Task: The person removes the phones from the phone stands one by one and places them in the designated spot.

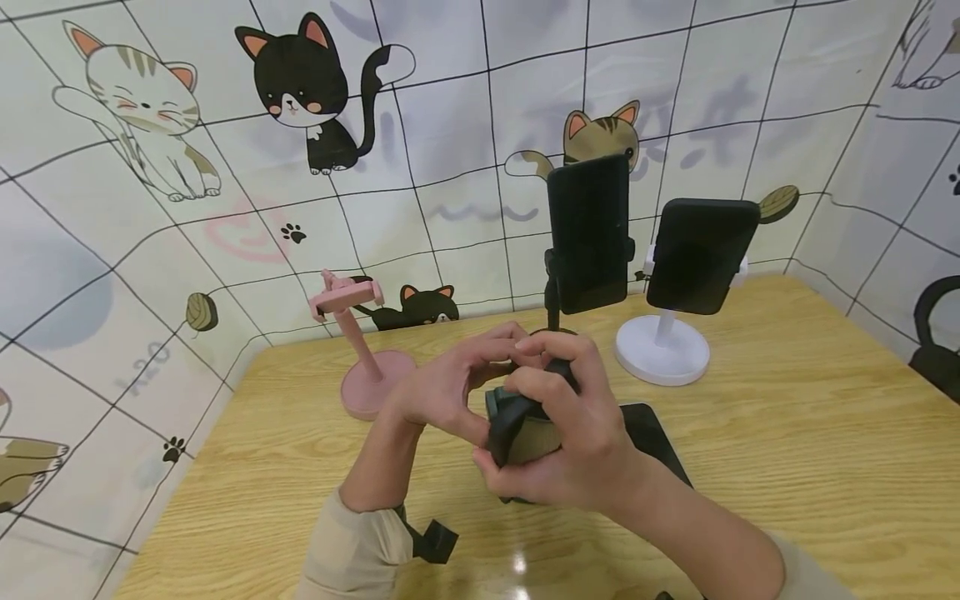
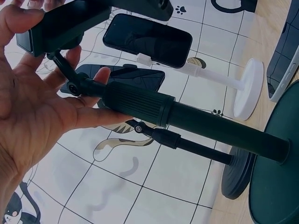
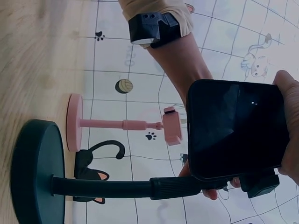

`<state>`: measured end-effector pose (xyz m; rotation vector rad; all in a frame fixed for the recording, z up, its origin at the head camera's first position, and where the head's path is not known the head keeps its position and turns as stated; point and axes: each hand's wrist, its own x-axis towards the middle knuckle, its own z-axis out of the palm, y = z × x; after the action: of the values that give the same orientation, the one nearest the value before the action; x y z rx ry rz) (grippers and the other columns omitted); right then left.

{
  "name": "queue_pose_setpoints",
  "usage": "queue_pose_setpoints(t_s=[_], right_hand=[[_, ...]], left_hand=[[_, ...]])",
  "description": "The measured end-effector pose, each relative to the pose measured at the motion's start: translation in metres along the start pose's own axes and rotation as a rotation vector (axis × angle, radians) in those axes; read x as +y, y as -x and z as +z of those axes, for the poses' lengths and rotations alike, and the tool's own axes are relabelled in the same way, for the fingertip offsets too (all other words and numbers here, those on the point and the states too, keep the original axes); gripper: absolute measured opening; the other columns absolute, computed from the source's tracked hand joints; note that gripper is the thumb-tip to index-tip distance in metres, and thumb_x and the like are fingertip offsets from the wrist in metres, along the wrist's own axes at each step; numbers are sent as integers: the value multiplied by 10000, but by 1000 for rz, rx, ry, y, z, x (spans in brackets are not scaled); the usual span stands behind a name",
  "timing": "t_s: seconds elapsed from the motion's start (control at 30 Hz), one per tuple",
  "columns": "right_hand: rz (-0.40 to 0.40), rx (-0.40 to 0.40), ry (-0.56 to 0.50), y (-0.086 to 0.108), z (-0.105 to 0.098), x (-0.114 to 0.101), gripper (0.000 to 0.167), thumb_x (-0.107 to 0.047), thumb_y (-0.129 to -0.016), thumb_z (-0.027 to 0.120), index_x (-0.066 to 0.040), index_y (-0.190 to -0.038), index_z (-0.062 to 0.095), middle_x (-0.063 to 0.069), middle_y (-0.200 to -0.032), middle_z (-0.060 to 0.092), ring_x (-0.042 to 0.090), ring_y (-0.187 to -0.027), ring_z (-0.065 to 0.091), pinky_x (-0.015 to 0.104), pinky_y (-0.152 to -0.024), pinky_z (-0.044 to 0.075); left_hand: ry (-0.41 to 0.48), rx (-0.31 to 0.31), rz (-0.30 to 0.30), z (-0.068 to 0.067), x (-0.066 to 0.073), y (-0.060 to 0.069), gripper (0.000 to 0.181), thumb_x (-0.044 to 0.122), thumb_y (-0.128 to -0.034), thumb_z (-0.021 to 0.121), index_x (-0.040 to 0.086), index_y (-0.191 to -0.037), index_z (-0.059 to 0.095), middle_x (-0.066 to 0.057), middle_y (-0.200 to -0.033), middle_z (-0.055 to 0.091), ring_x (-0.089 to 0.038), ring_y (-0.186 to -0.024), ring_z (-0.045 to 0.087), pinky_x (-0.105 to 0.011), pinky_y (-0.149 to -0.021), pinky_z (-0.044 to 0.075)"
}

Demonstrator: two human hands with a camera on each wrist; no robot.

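A dark green phone stand (image 2: 140, 102) stands upright on the table between my hands. At its top, my left hand (image 1: 442, 392) holds the clamp (image 2: 70, 28), thumb on one end and fingers spread behind it. The fingers reach down to the stand's neck. My right hand (image 1: 592, 433) grips a black phone (image 3: 238, 130) by its upper end, screen facing the right wrist camera. This phone lies against the clamp. Whether the clamp's arms are seated on it is hidden. The stand's round base (image 3: 37, 172) shows in the right wrist view.
A pink phone stand (image 1: 367, 379) without a phone is at the left. Behind my hands, a black stand holds a phone (image 1: 588, 233); a white stand (image 1: 663, 354) holds another at the right. One more phone (image 1: 652, 442) lies on the wooden table (image 1: 787, 433).
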<state>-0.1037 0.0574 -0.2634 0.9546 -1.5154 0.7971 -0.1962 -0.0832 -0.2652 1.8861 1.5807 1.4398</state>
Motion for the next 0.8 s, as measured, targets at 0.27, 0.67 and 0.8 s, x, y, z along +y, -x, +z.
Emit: queue_pose_setpoints(t_s=[0.27,0.67,0.8], right_hand=[[39,-3,-49,15,1,-2,427,-318,-655,702,11,-874,540,257,-962,472,314,-902,491,333,-718,475],[320,-117,-83,27,-23,-2,620,-247,-486,847,-17,-992,571,164,-1070,477,263,-991,478,242,-834,458],[417,-180,-45,13,-41,-7,567,-189,-488,844,12,-938,565,145,-1049,481,227,-999,459,137,-821,427]], left_hand=[[-3,-2,8,-1,1,-1,413,101,-665,655,7,-1041,513,-124,-992,438,-296,-955,393,-441,-861,405],[-44,2,-24,-1,-2,3,485,18,-620,607,-46,-1088,501,-142,-1068,432,-281,-1031,370,-484,-882,396],[-35,40,-31,5,-3,5,475,14,-638,611,-51,-1093,489,-195,-1131,391,-310,-1077,352,-477,-905,391]])
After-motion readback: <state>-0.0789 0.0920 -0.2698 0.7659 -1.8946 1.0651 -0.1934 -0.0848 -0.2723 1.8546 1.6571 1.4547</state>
